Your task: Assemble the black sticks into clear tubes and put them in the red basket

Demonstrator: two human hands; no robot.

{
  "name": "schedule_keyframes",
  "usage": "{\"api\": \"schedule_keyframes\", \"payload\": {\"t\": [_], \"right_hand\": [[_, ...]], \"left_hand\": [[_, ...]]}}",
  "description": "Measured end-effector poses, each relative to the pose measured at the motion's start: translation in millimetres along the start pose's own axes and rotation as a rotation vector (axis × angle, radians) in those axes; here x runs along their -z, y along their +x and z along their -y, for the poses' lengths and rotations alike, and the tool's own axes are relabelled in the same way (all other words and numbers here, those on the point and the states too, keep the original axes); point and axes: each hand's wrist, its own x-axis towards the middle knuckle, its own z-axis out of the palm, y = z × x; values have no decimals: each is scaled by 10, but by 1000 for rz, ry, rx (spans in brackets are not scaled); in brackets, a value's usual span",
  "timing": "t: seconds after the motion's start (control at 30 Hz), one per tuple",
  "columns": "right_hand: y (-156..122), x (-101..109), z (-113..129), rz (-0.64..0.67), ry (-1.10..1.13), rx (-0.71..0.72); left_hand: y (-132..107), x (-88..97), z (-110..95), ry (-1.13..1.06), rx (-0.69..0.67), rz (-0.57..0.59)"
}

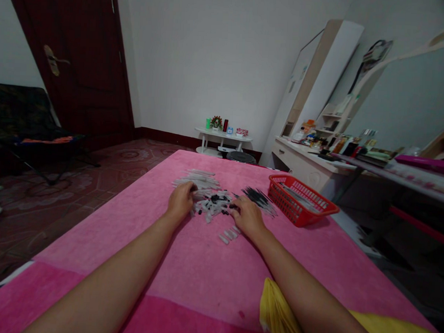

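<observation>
My left hand [181,200] rests at the left side of a pile of small clear caps [207,206], fingers curled in; whatever they grip is too small to make out. Beyond it lie long pale pen tubes [197,177] in a loose bundle. Small black plugs [216,197] are mixed among the caps. At the pile's right edge, my right hand [248,216] has its fingers closed together beside dark bits, and what is in them cannot be made out. Thin dark pen refills [257,198] lie just behind it. Several clear caps [229,234] sit in a row nearer me.
A red plastic basket [303,204] holding long thin pieces stands on the right of the pink-covered table [187,278]. Yellow cloth [283,314] lies under my right forearm. A folding chair [28,123] is at left, a dressing table [314,163] at right, a low white stand [223,135] behind.
</observation>
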Motion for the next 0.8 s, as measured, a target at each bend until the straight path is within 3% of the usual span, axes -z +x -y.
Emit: {"api": "schedule_keyframes", "payload": {"t": [0.2, 0.37, 0.63, 0.8], "right_hand": [[21, 124, -219, -86, -176, -93], [5, 88, -470, 4, -295, -234], [27, -1, -557, 47, -276, -261], [31, -5, -607, -28, -162, -252]], "left_hand": [[15, -50, 31, -190, -164, -103], [-15, -53, 0, -150, -244, -68], [-38, -45, -35, -134, -275, -38], [-38, -52, -50, -157, -289, -32]]}}
